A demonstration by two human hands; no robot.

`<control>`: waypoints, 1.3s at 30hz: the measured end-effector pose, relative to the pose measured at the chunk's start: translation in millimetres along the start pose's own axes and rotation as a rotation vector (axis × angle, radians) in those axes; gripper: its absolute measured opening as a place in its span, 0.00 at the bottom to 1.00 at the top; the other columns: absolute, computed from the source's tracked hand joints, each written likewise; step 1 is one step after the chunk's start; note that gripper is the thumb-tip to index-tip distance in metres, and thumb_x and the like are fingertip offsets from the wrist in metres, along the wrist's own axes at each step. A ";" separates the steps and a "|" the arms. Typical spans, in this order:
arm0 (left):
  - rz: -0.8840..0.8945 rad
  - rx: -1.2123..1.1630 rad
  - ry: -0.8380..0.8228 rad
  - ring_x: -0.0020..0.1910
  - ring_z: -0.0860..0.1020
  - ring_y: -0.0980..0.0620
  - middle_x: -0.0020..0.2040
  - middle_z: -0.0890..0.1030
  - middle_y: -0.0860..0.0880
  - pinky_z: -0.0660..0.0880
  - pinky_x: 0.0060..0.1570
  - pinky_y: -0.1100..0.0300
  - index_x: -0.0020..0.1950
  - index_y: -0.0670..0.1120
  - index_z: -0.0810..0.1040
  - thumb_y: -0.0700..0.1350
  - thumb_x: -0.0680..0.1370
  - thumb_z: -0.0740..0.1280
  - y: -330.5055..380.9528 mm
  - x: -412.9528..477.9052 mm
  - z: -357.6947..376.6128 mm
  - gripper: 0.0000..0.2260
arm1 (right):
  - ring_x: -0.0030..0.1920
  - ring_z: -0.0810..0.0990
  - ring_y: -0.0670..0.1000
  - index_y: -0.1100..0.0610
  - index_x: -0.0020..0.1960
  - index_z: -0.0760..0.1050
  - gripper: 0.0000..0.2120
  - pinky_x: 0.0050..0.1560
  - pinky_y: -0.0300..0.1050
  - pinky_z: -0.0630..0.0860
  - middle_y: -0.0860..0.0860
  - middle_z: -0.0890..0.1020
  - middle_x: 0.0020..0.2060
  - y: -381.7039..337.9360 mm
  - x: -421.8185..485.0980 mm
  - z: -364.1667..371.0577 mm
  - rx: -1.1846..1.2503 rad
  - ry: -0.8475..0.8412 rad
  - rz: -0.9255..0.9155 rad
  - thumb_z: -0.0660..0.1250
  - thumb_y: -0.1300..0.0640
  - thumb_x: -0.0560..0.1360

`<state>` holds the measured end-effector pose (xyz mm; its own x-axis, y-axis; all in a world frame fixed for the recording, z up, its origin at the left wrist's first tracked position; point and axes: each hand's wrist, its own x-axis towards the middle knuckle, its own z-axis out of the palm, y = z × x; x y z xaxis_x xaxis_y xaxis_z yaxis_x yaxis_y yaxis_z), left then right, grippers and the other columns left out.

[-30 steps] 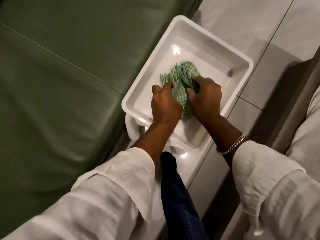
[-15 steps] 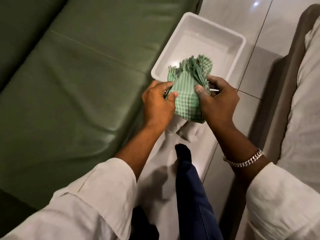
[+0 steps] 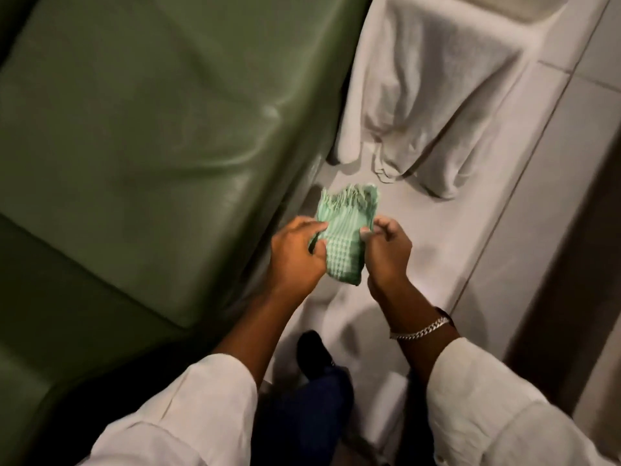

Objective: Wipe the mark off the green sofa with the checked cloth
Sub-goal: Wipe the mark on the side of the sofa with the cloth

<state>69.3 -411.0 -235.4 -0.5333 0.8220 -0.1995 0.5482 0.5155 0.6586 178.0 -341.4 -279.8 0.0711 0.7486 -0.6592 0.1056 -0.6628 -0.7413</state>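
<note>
The green-and-white checked cloth point(image 3: 342, 237), bunched with its fringe pointing away from me, is held in the air between both hands above the tiled floor. My left hand point(image 3: 295, 260) grips its left side and my right hand point(image 3: 386, 253) pinches its right side. The green sofa point(image 3: 151, 129) fills the left of the view, and its seat edge lies just left of my left hand. A pale shiny spot point(image 3: 268, 112) shows on the seat cushion; I cannot tell whether it is the mark or a reflection.
A white towel point(image 3: 433, 95) lies crumpled on the pale tiled floor point(image 3: 497, 196) beyond the cloth. My dark shoe and blue trouser leg point(image 3: 316, 375) stand below my hands. A bracelet point(image 3: 420, 331) sits on my right wrist. The white tub is out of view.
Both hands lifted the cloth out of the white tub and drew it back beside the sofa's edge. The view swung, so the tub left the frame and the white towel came in.
</note>
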 end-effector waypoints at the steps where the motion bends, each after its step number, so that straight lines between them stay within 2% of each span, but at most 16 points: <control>1: 0.003 0.046 -0.017 0.49 0.83 0.44 0.51 0.84 0.40 0.71 0.56 0.67 0.53 0.38 0.85 0.34 0.69 0.69 -19.6 -7.5 9.0 0.14 | 0.39 0.79 0.50 0.52 0.40 0.78 0.13 0.53 0.53 0.79 0.49 0.81 0.37 25.0 2.3 5.0 0.038 -0.026 0.047 0.65 0.70 0.68; 4: 0.021 0.203 -0.065 0.49 0.83 0.42 0.51 0.84 0.39 0.70 0.57 0.64 0.52 0.38 0.84 0.35 0.69 0.67 -72.7 -20.6 31.8 0.14 | 0.43 0.81 0.56 0.54 0.39 0.78 0.13 0.54 0.56 0.79 0.54 0.82 0.39 96.8 17.0 27.2 0.137 -0.075 0.173 0.65 0.71 0.66; 8: 0.039 0.488 -0.053 0.50 0.81 0.38 0.52 0.82 0.38 0.78 0.54 0.52 0.53 0.37 0.83 0.34 0.70 0.64 -119.1 -32.0 44.5 0.14 | 0.42 0.80 0.55 0.54 0.42 0.76 0.15 0.46 0.49 0.77 0.56 0.83 0.41 157.1 21.1 72.8 0.198 -0.177 0.270 0.62 0.73 0.70; 10: 0.049 0.592 -0.011 0.49 0.80 0.37 0.50 0.82 0.37 0.80 0.50 0.51 0.52 0.36 0.82 0.36 0.71 0.61 -129.9 -40.5 47.1 0.15 | 0.43 0.79 0.54 0.56 0.46 0.76 0.13 0.45 0.48 0.77 0.60 0.84 0.45 181.5 15.0 98.4 0.240 -0.219 0.281 0.62 0.72 0.71; 13: 0.084 0.683 0.010 0.50 0.79 0.36 0.51 0.81 0.36 0.73 0.52 0.56 0.55 0.36 0.81 0.36 0.72 0.60 -140.9 -50.7 39.7 0.16 | 0.40 0.79 0.52 0.54 0.48 0.76 0.15 0.44 0.48 0.76 0.53 0.83 0.39 207.5 2.3 125.2 0.262 -0.243 0.292 0.60 0.71 0.71; 15: 0.102 0.750 -0.001 0.53 0.78 0.37 0.53 0.80 0.36 0.75 0.53 0.53 0.58 0.35 0.80 0.33 0.72 0.62 -142.0 -53.9 28.5 0.16 | 0.42 0.79 0.53 0.59 0.54 0.76 0.15 0.46 0.46 0.75 0.49 0.80 0.38 210.4 -5.0 137.6 0.267 -0.262 0.276 0.60 0.70 0.71; 17: 0.169 0.798 0.005 0.53 0.77 0.39 0.54 0.80 0.37 0.78 0.52 0.51 0.60 0.35 0.79 0.33 0.73 0.63 -134.6 -57.9 13.2 0.16 | 0.55 0.80 0.57 0.58 0.65 0.71 0.23 0.58 0.51 0.76 0.56 0.83 0.52 205.1 -13.2 150.2 0.243 -0.293 0.282 0.59 0.59 0.69; 18: 0.230 0.807 0.024 0.53 0.77 0.39 0.55 0.80 0.37 0.77 0.52 0.52 0.60 0.35 0.79 0.34 0.74 0.63 -127.0 -58.6 4.9 0.16 | 0.63 0.77 0.58 0.54 0.70 0.65 0.29 0.65 0.55 0.73 0.58 0.79 0.63 198.3 -17.2 152.8 0.245 -0.316 0.286 0.58 0.55 0.69; 20: 0.383 0.805 0.076 0.55 0.77 0.39 0.55 0.81 0.36 0.76 0.55 0.54 0.61 0.34 0.79 0.34 0.76 0.63 -110.9 -54.5 -13.6 0.15 | 0.74 0.65 0.56 0.46 0.76 0.53 0.31 0.75 0.57 0.61 0.56 0.64 0.76 183.0 -21.1 156.6 0.284 -0.355 0.243 0.57 0.50 0.75; 21: 0.463 0.806 0.089 0.58 0.77 0.37 0.57 0.81 0.34 0.76 0.60 0.51 0.61 0.34 0.79 0.35 0.77 0.63 -103.8 -51.7 -25.0 0.14 | 0.78 0.57 0.53 0.46 0.77 0.48 0.29 0.78 0.55 0.54 0.54 0.56 0.79 173.8 -22.5 157.4 0.270 -0.380 0.200 0.55 0.48 0.79; 22: 0.523 0.823 0.093 0.63 0.76 0.35 0.60 0.80 0.34 0.73 0.64 0.45 0.61 0.33 0.79 0.35 0.77 0.63 -98.5 -48.2 -36.8 0.14 | 0.79 0.49 0.51 0.47 0.78 0.44 0.29 0.79 0.53 0.47 0.52 0.49 0.80 166.0 -21.7 158.2 0.222 -0.406 0.164 0.52 0.46 0.81; 24: 0.544 0.946 0.075 0.73 0.67 0.33 0.69 0.74 0.35 0.64 0.72 0.36 0.67 0.36 0.75 0.37 0.78 0.61 -90.7 -35.6 -56.3 0.18 | 0.80 0.42 0.51 0.50 0.78 0.41 0.30 0.79 0.54 0.40 0.50 0.43 0.80 154.5 -16.5 166.1 0.147 -0.422 0.149 0.48 0.42 0.82; 26: 0.457 1.164 0.016 0.78 0.55 0.34 0.79 0.61 0.41 0.54 0.76 0.36 0.75 0.43 0.66 0.42 0.79 0.59 -88.1 -22.8 -63.1 0.23 | 0.79 0.40 0.54 0.49 0.78 0.42 0.30 0.78 0.59 0.41 0.49 0.42 0.80 157.0 -13.1 176.0 0.112 -0.396 0.150 0.48 0.40 0.81; 29: 0.377 1.365 -0.030 0.79 0.47 0.34 0.81 0.48 0.46 0.48 0.78 0.38 0.80 0.51 0.53 0.51 0.82 0.55 -84.6 -14.2 -57.8 0.26 | 0.80 0.42 0.55 0.48 0.78 0.44 0.29 0.79 0.60 0.44 0.50 0.44 0.80 180.1 -20.0 177.7 0.036 -0.364 0.060 0.48 0.41 0.81; 33: 0.410 1.414 -0.140 0.79 0.46 0.32 0.82 0.48 0.45 0.47 0.77 0.35 0.80 0.50 0.50 0.59 0.80 0.54 -80.4 0.3 -64.4 0.31 | 0.80 0.41 0.55 0.49 0.78 0.43 0.30 0.77 0.65 0.45 0.48 0.41 0.80 187.9 -38.1 179.0 -0.027 -0.369 0.158 0.45 0.39 0.80; 39: 0.557 1.425 -0.167 0.78 0.48 0.31 0.81 0.51 0.46 0.49 0.76 0.32 0.80 0.50 0.52 0.63 0.78 0.54 -76.1 26.5 -67.2 0.34 | 0.79 0.45 0.57 0.50 0.78 0.45 0.36 0.76 0.58 0.42 0.52 0.47 0.80 171.4 -13.8 184.3 -0.010 -0.265 -0.076 0.46 0.36 0.74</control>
<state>-29.9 -444.7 -242.0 -0.0358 0.9494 -0.3120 0.8401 -0.1405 -0.5239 12.3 -468.5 -421.1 -0.1996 0.7650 -0.6124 0.1109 -0.6033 -0.7898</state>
